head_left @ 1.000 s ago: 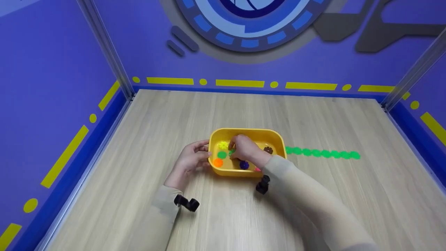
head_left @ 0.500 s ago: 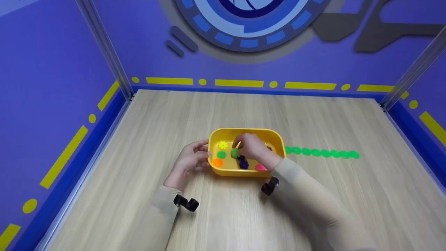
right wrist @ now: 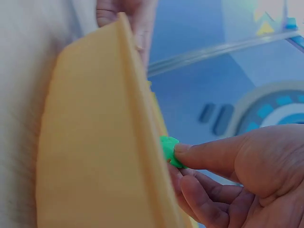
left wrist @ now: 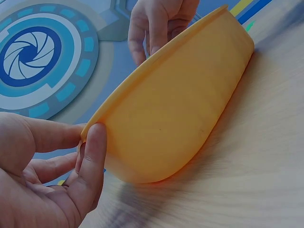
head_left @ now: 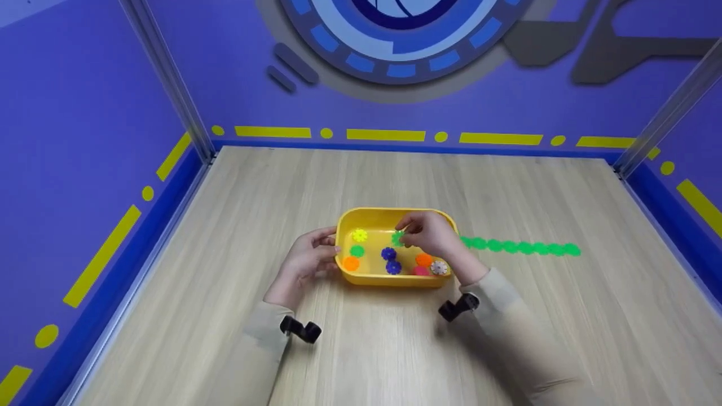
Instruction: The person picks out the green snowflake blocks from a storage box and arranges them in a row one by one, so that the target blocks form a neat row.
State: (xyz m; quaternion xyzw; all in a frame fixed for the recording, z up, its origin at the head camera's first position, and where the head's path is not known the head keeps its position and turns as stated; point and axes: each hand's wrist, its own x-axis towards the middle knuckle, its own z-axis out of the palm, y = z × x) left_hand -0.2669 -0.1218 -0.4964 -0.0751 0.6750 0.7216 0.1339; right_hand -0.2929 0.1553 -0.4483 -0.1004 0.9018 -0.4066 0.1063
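A yellow plastic bin (head_left: 389, 279) stands on the table, with several loose flower-shaped plastic discs inside. My left hand (head_left: 307, 256) holds the bin's left end, thumb and fingers at the rim, as the left wrist view shows. Over the bin's right half, my right hand (head_left: 431, 234) pinches a green notched disc (right wrist: 169, 148) between thumb and fingers. In the bin lie a yellow disc (head_left: 359, 235), another green disc (head_left: 357, 251), an orange disc (head_left: 351, 263), two dark blue discs (head_left: 393, 267), a second orange disc (head_left: 423, 259), a pink disc (head_left: 421, 271) and a white disc (head_left: 439, 267).
A row of joined green discs (head_left: 519, 247) runs right along the table from beside the bin; its left end meets the bin's edge. The wood-grain table (head_left: 271, 186) is bordered by blue-purple panels (head_left: 186, 62) at the back and both sides.
My right hand has moved rightward across the bin with the green disc in its fingers, uncovering the blue, orange and white discs. My left hand has stayed at the bin's left end.
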